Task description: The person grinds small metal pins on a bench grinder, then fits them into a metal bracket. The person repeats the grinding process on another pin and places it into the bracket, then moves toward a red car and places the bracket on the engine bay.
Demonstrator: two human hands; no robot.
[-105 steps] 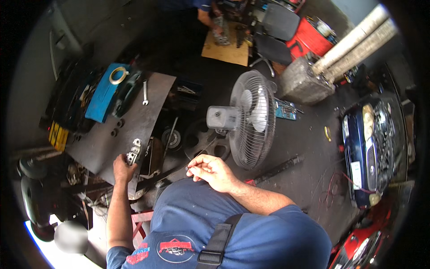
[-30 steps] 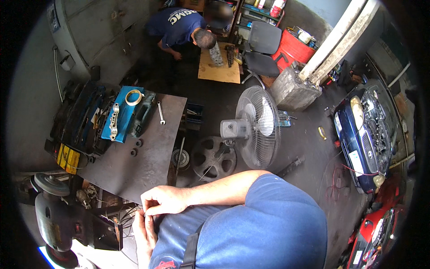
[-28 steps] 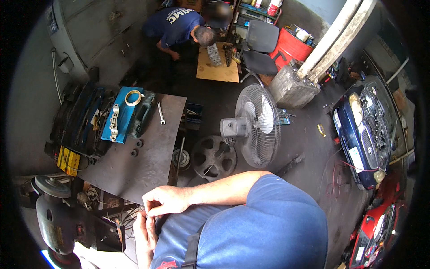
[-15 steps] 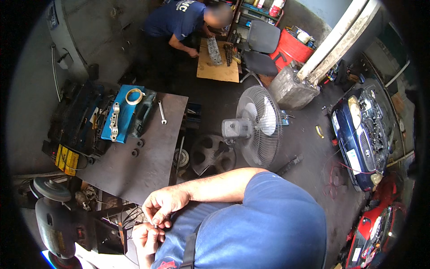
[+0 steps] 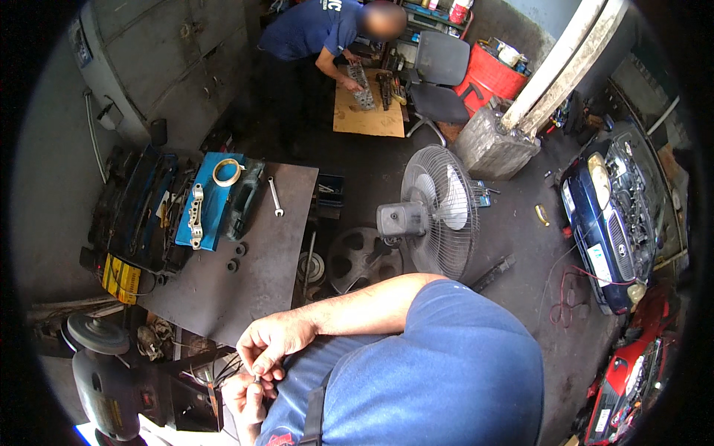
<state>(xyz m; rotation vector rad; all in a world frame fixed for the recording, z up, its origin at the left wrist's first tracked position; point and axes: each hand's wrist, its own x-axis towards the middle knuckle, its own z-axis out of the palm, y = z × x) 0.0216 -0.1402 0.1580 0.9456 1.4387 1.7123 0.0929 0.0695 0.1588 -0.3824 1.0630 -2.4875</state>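
Observation:
Close in front of my body, both hands meet over a small metallic piece [image 5: 257,377], too small to name. My right hand [image 5: 279,340] reaches across from the right and pinches its upper end between thumb and fingers. Just below, my left hand [image 5: 244,395] has its thumb and fingers closed around the lower end. Nearest to them is the corner of a dark metal table [image 5: 253,297]. On the table are an open-ended wrench [image 5: 276,197], a roll of tape [image 5: 226,172], a pale metal bracket-like part [image 5: 196,217] on a blue box [image 5: 217,199], and small dark rings [image 5: 236,256].
A bench grinder [image 5: 104,372] stands at the lower left. Beyond the table are a pedestal fan [image 5: 439,208] and a chair [image 5: 439,74]. A co-worker [image 5: 312,33] bends over a metal engine part [image 5: 361,88] on cardboard. A dark blue car front [image 5: 606,223] stands at right.
My view has shifted slightly, so the surroundings sit lower and farther right. Both hands stay together on the small piece. The co-worker's nearer hand has moved onto the engine part.

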